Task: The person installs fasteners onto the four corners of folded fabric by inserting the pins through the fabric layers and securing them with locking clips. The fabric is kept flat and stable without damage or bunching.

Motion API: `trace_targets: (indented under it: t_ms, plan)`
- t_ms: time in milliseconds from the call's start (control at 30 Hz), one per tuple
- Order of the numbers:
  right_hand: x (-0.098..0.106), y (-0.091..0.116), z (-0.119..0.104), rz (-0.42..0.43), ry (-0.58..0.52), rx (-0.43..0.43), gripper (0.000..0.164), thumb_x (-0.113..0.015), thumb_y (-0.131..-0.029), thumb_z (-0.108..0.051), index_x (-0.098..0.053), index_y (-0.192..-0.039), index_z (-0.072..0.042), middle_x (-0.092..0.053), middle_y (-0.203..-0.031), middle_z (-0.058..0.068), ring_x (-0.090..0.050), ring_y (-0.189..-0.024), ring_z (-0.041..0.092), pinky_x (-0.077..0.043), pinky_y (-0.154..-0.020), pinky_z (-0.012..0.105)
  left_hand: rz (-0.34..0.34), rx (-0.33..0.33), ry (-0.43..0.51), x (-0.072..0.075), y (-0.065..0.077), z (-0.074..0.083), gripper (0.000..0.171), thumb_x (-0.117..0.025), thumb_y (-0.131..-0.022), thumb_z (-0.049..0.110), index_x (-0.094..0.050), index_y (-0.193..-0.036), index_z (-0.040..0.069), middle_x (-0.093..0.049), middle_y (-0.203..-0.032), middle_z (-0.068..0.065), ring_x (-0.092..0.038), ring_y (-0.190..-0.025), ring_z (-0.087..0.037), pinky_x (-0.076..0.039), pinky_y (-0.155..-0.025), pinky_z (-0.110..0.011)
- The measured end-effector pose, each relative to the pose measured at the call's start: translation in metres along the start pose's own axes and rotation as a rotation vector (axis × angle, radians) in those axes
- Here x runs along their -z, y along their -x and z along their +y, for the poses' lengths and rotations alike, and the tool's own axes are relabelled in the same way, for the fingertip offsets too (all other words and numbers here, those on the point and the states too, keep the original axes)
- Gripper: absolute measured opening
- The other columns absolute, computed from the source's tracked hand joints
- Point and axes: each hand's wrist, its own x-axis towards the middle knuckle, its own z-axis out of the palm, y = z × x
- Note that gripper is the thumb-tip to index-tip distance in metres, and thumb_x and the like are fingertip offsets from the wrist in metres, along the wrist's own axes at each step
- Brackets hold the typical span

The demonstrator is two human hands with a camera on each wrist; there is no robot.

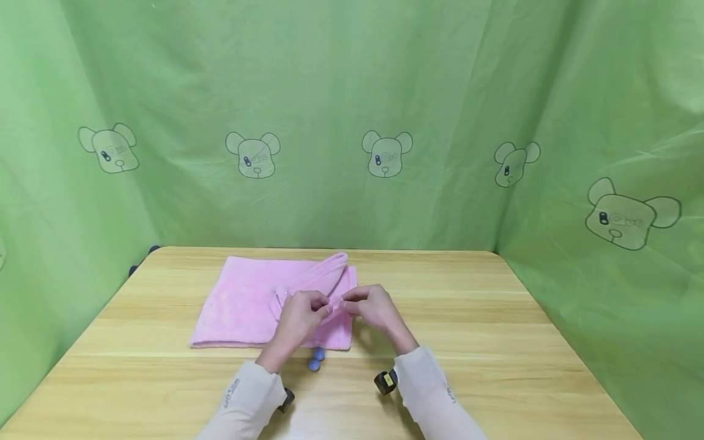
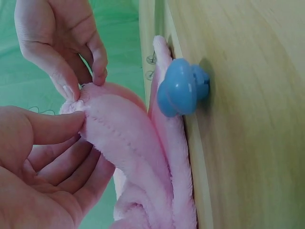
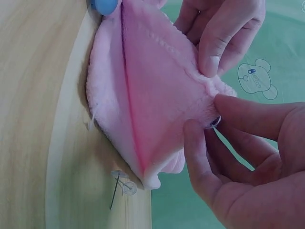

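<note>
**Pinched at the corner: two hands lift a pink towel's edge**

Both hands meet over one raised corner of a pink towel (image 1: pixel 258 302), each grip pressed together on the fleecy fabric. The left hand (image 1: pixel 299 315) pinches the stitched hem between thumb and curled fingers; in the left wrist view its thumb (image 2: pixel 55 128) lies along the seam. The right hand (image 1: pixel 374 308) nips the same corner from the other side, thumb and forefinger closed on the tip, where a small loop (image 3: pixel 215 121) of thread or tag shows between its fingers. From that shared hold the cloth drapes down in soft folds to the rest of the towel, which lies flat on the far left half of a pale wooden tabletop (image 1: pixel 495 342). Just beside the towel's near edge, below the left hand, sit two blue pegs (image 1: pixel 316 359), round-headed and touching the wood. Cream sleeves (image 1: pixel 247 397) cover both forearms, with a small dark device strapped at each wrist. Green cloth printed with cartoon bear heads (image 1: pixel 386 153) encloses the tabletop on three sides.
</note>
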Motion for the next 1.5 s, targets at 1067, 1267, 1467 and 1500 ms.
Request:
trace_targets:
  t_ms: [1067, 1267, 1467, 1500]
  plan:
    - [-0.004, -0.003, 0.032, -0.051, 0.475, -0.152, 0.018, -0.071, -0.072, 0.001, -0.056, -0.071, -0.009, -0.056, -0.065, 0.004, -0.053, -0.058, 0.018, -0.045, -0.052, 0.028, 0.045, 0.014, 0.02, 0.001, -0.002, -0.004, 0.004, -0.075, -0.081, 0.007, -0.073, -0.083, 0.004, -0.07, -0.071, 0.0, -0.062, -0.062, -0.009, -0.055, -0.065, -0.036]
    - [-0.003, -0.002, 0.027, -0.052, 0.445, -0.184, 0.016, -0.062, -0.072, 0.004, -0.054, -0.067, -0.008, -0.057, -0.058, 0.004, -0.052, -0.048, 0.015, -0.041, -0.042, 0.022, 0.046, 0.016, 0.024, 0.001, -0.002, -0.004, 0.005, -0.075, -0.081, 0.007, -0.073, -0.084, 0.003, -0.07, -0.071, 0.0, -0.062, -0.062, -0.009, -0.055, -0.065, -0.036]
    - [0.0, 0.0, 0.02, -0.021, 0.4, -0.155, 0.016, -0.06, -0.074, 0.003, -0.055, -0.064, -0.009, -0.058, -0.055, 0.003, -0.051, -0.045, 0.013, -0.039, -0.04, 0.021, 0.058, -0.004, 0.022, 0.001, -0.002, -0.004, 0.004, -0.075, -0.081, 0.007, -0.073, -0.081, 0.004, -0.07, -0.07, 0.0, -0.063, -0.063, -0.01, -0.054, -0.065, -0.037]
    - [0.001, 0.0, 0.018, -0.018, 0.402, -0.146, 0.016, -0.06, -0.073, 0.003, -0.057, -0.064, -0.009, -0.058, -0.055, 0.002, -0.051, -0.045, 0.013, -0.04, -0.041, 0.021, 0.06, -0.01, 0.022, 0.001, -0.002, -0.004, 0.004, -0.075, -0.081, 0.007, -0.073, -0.08, 0.004, -0.07, -0.07, 0.0, -0.063, -0.063, -0.01, -0.054, -0.065, -0.036]
